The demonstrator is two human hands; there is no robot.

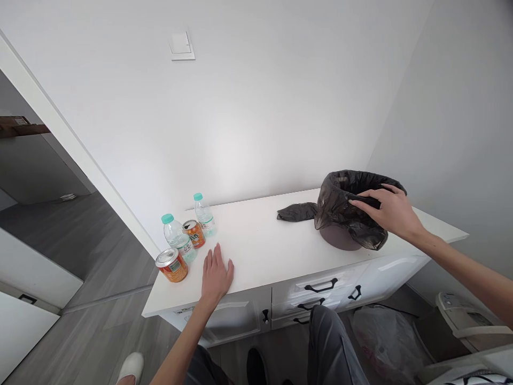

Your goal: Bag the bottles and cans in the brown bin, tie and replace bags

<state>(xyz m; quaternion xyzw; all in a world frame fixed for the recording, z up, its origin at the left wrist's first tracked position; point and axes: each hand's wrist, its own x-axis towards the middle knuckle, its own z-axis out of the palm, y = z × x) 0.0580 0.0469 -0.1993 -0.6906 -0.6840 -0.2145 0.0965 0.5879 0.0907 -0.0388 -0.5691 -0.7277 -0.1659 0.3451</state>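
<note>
My left hand (217, 276) lies flat on the white cabinet top (256, 256), fingers a little apart, holding nothing. Close by are an orange drink can (194, 234), a short orange tin (173, 266) and two clear water bottles (179, 238) (204, 216) with green caps, all upright. On the right stands a dark trash bin (340, 238) lined with a black garbage bag (334, 200) folded over its rim. My right hand (390, 211) is at the bin's near rim, its fingers closed on a fold of the bag. The bin's inside is mostly hidden.
A flat piece of black plastic (297, 212) lies left of the bin. White walls with a light switch (181, 45) rise behind the cabinet. Black-handled drawers (320, 286) face me. On the floor at right sits a clear plastic bag (387, 342).
</note>
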